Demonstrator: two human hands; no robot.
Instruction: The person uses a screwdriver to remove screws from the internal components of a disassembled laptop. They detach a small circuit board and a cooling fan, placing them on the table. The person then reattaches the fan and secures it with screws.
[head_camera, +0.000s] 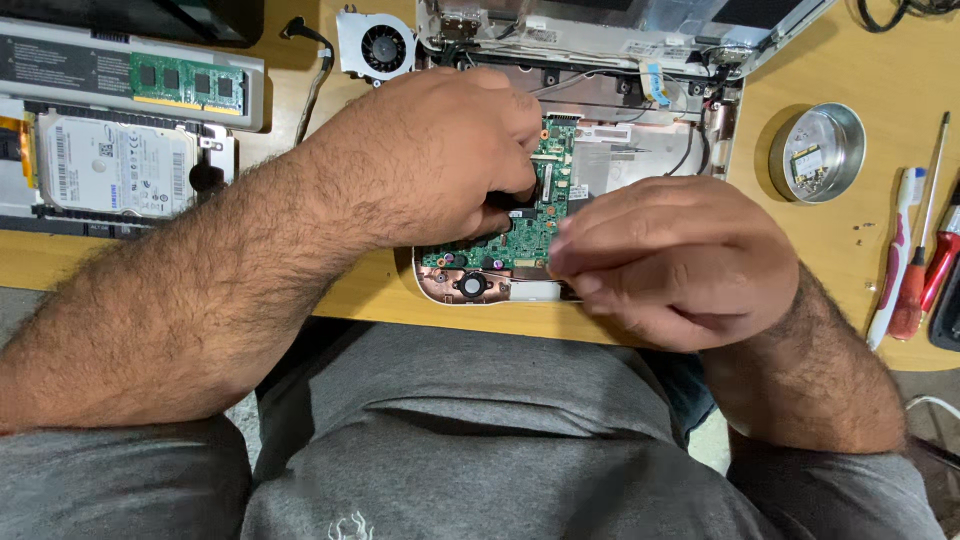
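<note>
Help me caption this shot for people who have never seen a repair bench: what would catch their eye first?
Two bare forearms fill the middle, the left hand and right hand both working on a green circuit board inside an opened laptop shell. At far left lie a hard drive and a memory stick; a small cooling fan sits above, and a round metal tin and screwdrivers to the right.
</note>
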